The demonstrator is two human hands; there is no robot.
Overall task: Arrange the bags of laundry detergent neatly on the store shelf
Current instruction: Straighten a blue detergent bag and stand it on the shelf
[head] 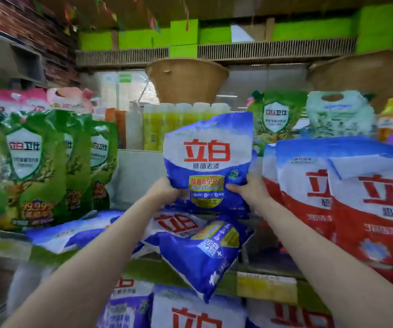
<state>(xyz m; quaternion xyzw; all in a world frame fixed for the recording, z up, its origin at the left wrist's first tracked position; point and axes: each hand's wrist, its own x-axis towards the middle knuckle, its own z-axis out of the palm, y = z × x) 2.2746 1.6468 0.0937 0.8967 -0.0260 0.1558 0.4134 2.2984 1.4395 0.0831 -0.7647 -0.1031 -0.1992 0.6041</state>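
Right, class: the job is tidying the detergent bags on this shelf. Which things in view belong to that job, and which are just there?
Part of the job:
blue bag, held upright by the left hand and right hand
fallen blue bags
green bags
red bags
shelf

Just there:
woven baskets
yellow bottles
yellow price label

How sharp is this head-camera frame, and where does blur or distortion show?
Head view: the blue bag held by the left hand and right hand is sharpest, its large print readable; the green bags and red bags smear toward the edges; wide-angle bending curves the shelf edge.
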